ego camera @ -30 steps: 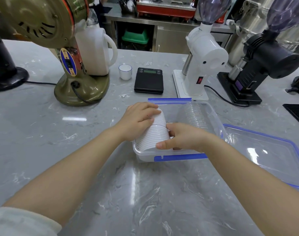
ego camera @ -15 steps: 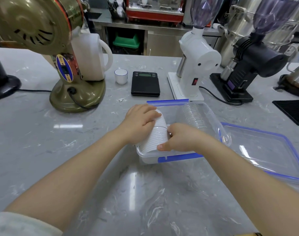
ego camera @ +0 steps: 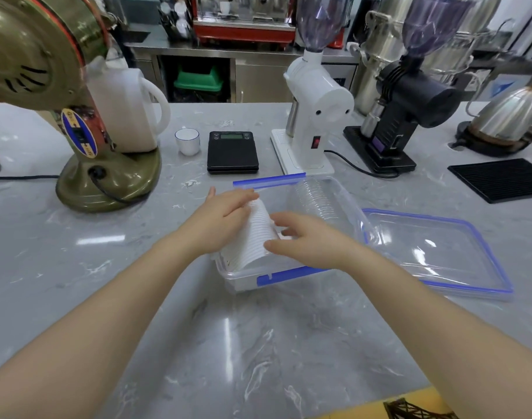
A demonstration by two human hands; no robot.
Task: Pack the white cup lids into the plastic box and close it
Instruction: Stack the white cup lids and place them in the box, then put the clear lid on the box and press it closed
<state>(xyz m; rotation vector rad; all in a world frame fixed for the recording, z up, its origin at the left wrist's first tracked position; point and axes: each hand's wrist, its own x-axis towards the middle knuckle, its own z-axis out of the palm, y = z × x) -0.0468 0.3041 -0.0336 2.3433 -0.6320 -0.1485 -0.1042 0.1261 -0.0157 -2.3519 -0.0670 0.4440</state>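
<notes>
A stack of white cup lids (ego camera: 255,237) lies tilted on its side in the left half of the clear plastic box (ego camera: 346,201), which has blue clips. My left hand (ego camera: 225,213) covers the stack's top and left side and grips it. At the stack's right side is my right hand (ego camera: 304,240), with its fingers spread and its thumb touching the lids. A row of clear lids (ego camera: 319,198) fills the box's right half. The box's clear, blue-rimmed cover (ego camera: 434,252) lies flat on the counter just right of the box.
Behind the box stand a black scale (ego camera: 233,152), a small white cup (ego camera: 187,141), a white grinder (ego camera: 314,116) and a black grinder (ego camera: 403,116) with cables. A green machine (ego camera: 77,116) is at left, a black mat (ego camera: 500,178) and a kettle (ego camera: 506,116) at right.
My right hand's fingers have loosened from a curl around the stack and spread out. The stack has settled lower into the box. My view has shifted a little closer.
</notes>
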